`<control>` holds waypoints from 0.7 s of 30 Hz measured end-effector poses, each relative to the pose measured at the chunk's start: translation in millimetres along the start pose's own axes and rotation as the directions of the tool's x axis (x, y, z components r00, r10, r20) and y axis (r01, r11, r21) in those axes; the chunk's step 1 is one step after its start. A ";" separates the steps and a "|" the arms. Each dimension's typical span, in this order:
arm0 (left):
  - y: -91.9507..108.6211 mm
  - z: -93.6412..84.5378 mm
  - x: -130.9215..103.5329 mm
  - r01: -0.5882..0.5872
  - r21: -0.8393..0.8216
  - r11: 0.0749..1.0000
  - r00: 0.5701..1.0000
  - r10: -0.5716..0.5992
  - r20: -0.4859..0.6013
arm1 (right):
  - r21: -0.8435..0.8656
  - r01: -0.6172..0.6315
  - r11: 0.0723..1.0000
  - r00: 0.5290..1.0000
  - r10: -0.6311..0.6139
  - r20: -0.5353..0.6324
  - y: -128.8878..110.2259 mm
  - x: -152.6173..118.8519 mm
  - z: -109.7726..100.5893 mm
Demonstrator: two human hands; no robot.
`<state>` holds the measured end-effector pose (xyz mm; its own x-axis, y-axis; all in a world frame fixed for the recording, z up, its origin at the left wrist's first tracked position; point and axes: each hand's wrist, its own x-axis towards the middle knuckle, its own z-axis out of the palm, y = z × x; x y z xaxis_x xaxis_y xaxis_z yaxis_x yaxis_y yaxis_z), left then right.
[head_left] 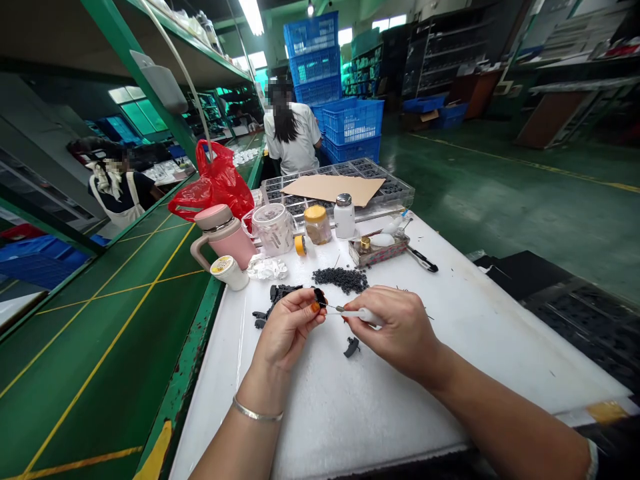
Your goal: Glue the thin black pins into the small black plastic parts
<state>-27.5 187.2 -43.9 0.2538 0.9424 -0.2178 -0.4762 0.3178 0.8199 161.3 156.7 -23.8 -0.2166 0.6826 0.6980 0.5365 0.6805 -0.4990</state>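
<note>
My left hand (295,323) pinches a small black plastic part (320,298) between thumb and fingers, above the white tabletop (360,413). In my right hand (393,320) is a white-handled tool (367,316) with a thin metal tip, which points at the black part; whether it touches cannot be made out. A curved dark grey piece (351,347) lies on the table just below the two hands. Behind them is a pile of small black rings (341,279). More dark grey parts (283,292) lie behind my left hand, partly covered by it.
A pink jug (227,237), a clear plastic jar (273,230), a yellow-lidded jar (317,225) and a white bottle (344,217) line the back. Farther right are a small tool box (379,253) and a black-handled cutter (423,259). Green conveyor (100,320) runs left; two people sit beyond.
</note>
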 end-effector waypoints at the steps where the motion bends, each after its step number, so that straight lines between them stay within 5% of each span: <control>1: 0.0 0.2 0.0 0.001 0.008 1.000 1.000 -0.001 -0.004 | -0.005 0.004 1.000 1.000 -0.005 0.000 0.2 -0.2 0.2; 7: -1.1 1.4 0.7 -0.054 0.124 0.991 0.996 0.061 -0.057 | -0.054 -0.038 0.998 0.997 0.042 0.068 1.3 -0.5 1.1; 15: 0.8 6.0 -0.8 -0.149 0.250 0.957 0.978 0.180 -0.105 | -0.014 -0.368 0.930 0.906 0.362 0.220 -1.1 3.4 -0.6; 21: 0.8 4.3 0.7 -0.185 0.262 0.947 0.962 0.229 -0.149 | -0.023 -0.352 0.936 0.920 0.350 0.175 0.2 2.7 5.0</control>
<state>-24.1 187.6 -41.1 0.0097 0.9949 -0.1003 -0.2778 0.0991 0.9555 156.8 160.0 -24.6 -0.1538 0.9131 0.3775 0.5969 0.3904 -0.7009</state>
